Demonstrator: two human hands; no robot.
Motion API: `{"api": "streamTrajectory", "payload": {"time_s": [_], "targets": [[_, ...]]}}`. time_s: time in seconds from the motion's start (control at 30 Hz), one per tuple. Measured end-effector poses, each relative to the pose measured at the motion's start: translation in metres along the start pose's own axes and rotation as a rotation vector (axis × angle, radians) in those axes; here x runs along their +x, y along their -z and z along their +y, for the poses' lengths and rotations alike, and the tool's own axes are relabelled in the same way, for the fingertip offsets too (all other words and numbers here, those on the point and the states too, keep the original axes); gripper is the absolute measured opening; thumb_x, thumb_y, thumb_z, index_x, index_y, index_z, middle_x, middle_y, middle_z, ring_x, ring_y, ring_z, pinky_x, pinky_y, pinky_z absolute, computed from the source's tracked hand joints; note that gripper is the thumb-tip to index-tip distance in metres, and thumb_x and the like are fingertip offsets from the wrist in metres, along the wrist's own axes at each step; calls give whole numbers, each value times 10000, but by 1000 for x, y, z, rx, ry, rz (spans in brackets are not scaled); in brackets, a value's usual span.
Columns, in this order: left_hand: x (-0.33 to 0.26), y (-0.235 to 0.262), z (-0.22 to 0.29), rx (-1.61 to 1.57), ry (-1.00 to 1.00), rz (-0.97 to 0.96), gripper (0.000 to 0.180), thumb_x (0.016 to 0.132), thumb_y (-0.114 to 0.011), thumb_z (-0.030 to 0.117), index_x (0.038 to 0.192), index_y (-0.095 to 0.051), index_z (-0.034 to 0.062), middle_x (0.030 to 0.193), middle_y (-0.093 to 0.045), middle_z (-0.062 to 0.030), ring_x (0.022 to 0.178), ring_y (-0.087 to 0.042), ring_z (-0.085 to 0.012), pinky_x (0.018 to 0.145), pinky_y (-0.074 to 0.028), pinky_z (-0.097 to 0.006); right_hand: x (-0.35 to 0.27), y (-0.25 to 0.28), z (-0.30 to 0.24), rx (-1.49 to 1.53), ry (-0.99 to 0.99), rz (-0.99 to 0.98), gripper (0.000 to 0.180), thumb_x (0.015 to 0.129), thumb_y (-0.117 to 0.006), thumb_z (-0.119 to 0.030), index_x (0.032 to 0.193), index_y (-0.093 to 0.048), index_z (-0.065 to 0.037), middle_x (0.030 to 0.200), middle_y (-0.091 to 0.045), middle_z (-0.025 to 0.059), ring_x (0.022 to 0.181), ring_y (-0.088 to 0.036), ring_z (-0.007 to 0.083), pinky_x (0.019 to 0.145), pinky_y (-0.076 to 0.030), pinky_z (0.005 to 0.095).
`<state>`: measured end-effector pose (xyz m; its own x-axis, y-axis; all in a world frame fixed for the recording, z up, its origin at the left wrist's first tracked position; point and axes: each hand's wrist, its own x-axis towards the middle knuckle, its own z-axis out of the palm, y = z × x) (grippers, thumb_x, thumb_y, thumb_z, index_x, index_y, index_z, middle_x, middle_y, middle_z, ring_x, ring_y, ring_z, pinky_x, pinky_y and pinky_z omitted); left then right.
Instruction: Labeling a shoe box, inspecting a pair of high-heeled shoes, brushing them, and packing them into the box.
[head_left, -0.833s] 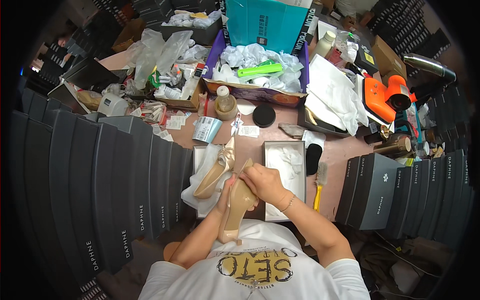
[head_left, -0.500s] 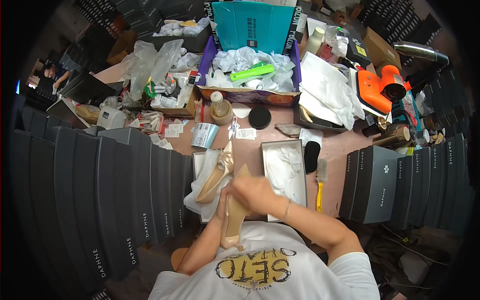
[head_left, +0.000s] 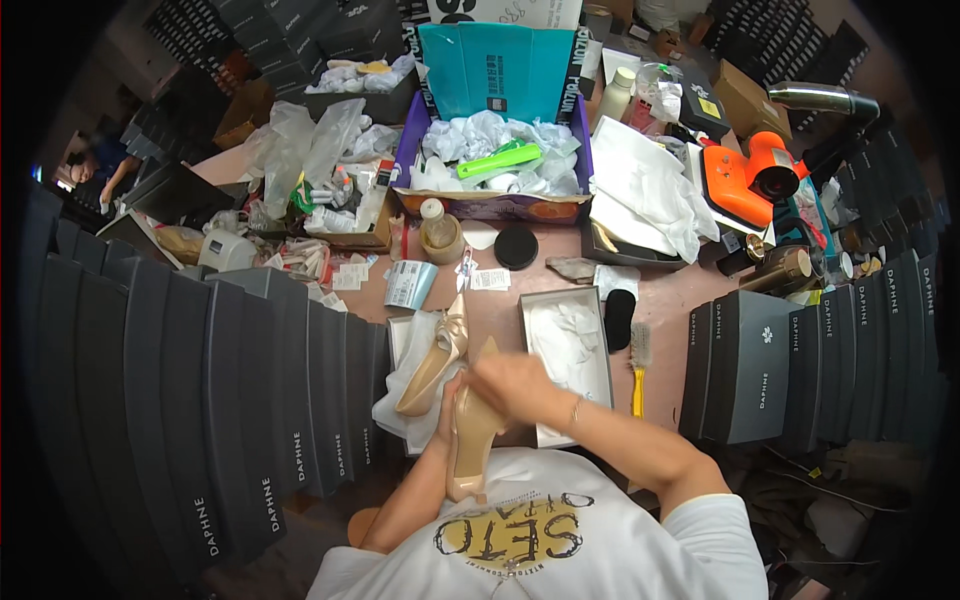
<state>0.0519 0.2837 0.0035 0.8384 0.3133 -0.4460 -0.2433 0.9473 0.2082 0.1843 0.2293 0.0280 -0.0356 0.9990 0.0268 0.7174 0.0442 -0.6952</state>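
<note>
My left hand (head_left: 448,408) is closed around the side of a beige high-heeled pump (head_left: 470,445), held upright against my shirt with its toe pointing away from me. Over the front of this shoe is my right hand (head_left: 518,388), blurred and curled; whatever its fingers hold is hidden. The matching pump (head_left: 430,375), with a bow at its toe, lies on white tissue paper (head_left: 395,408) over a shoebox at the left. Just right of my right hand, a grey shoebox (head_left: 524,312) holds white tissue.
A yellow-handled brush (head_left: 638,385) and a black oblong pad (head_left: 619,318) lie right of the box. Behind stand a bottle (head_left: 440,235), a round black lid (head_left: 516,247) and a purple carton (head_left: 480,203). Dark shoeboxes (head_left: 240,370) flank both sides; an orange machine (head_left: 740,185) stands back right.
My right hand stays over the front of the shoe, smeared by motion in both frames. The view has shifted slightly; the held pump stays in my left hand, turned a little.
</note>
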Motion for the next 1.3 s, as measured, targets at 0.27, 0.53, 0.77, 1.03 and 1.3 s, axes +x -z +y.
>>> {"api": "streamTrajectory", "payload": {"time_s": [0.27, 0.53, 0.77, 1.03, 1.3], "targets": [[-5, -4, -1, 93, -24, -106, 681, 922, -343, 570, 1321, -421, 24, 1125, -561, -208, 844, -620, -359, 599, -550, -400, -34, 31, -32, -140, 315, 193, 89, 838, -575, -122, 851, -492, -94, 651, -592, 27, 521, -600, 195, 472, -515, 330], [-13, -27, -7, 51, -2, 207, 727, 916, -263, 601, 1203, -501, -23, 959, -614, -251, 626, -632, -339, 453, -511, -397, -33, 19, -34, -217, 375, 298, 130, 785, -577, -202, 874, -538, -116, 758, -576, 60, 695, -644, 217, 564, -526, 362], [-6, 16, -8, 272, -9, -128, 685, 910, -297, 568, 1347, -411, 53, 1307, -481, -169, 1192, -486, -293, 984, -417, -443, 2, 32, -32, -137, 177, 168, 189, 860, -520, -236, 906, -564, -57, 814, -655, 36, 653, -646, 156, 538, -512, 336], [-7, 20, -2, 192, -8, -128, 639, 927, -299, 550, 1273, -458, 37, 1250, -521, -171, 1133, -544, -270, 858, -514, -417, 4, 55, -45, -156, 72, -128, 421, 824, -492, -233, 1134, -491, 51, 1020, -652, 202, 842, -674, 151, 576, -523, 350], [-9, 32, 4, 97, 109, -120, 632, 932, -290, 553, 1231, -496, 36, 1077, -606, -158, 860, -652, -302, 623, -567, -411, -9, 24, -27, -161, 104, 186, 56, 877, -541, -166, 896, -526, -116, 698, -525, 54, 603, -610, 225, 530, -490, 307]]}}
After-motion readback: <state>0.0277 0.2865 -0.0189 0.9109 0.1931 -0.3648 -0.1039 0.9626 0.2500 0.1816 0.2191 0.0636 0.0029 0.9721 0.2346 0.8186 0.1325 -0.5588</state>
